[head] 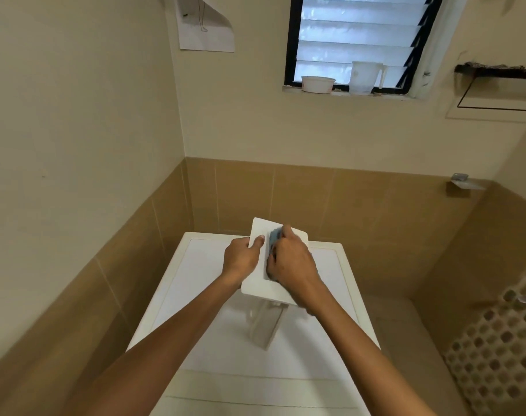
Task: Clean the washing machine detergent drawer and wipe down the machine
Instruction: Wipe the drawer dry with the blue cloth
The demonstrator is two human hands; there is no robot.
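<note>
Smooth white plastic drawer (260, 274), soft blue cloth (275, 235), glossy white machine top (201, 283), glazed tan wall tiles (360, 199).

We are in a home laundry or wash corner: a white washing machine (252, 340) fills the lower middle of the frame, set into a corner of cream walls with a tan tile band (360, 199). At the upper middle we see a louvred window (354, 40) with a tub (317, 83) and jug (365, 76) on its sill. At the lower right stands a perforated laundry basket (501, 349).
</note>
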